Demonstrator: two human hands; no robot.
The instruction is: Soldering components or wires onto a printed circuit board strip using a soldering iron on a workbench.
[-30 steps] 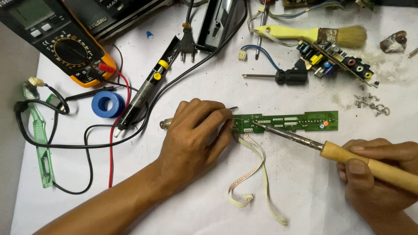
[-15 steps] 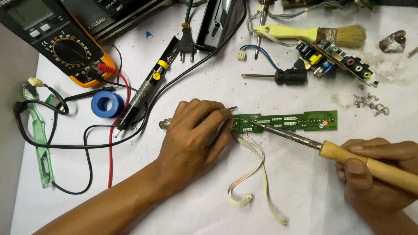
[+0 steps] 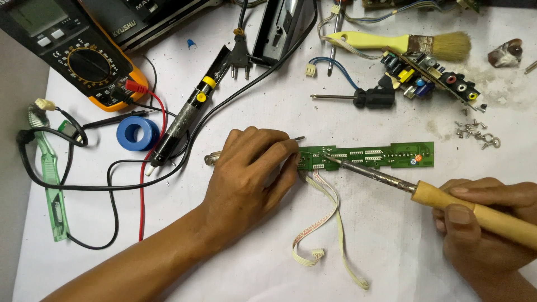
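The green circuit board (image 3: 366,156) runs left to right between my hands. My left hand (image 3: 249,173) pins its left end, gripping tweezers (image 3: 212,159); my right hand (image 3: 486,223) holds the soldering iron (image 3: 425,193), tip touching there.

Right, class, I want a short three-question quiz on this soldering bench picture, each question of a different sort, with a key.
1. True or false: the right hand holds the wooden-handled soldering iron with its tip on the green circuit board.
2. Which lies nearest the multimeter? A) the blue tape roll B) the yellow-handled brush C) the small screws
3. Fill in: the left hand rests at the board's ____ end as the picture shows it.

Key: 1 true; 2 A; 3 left.
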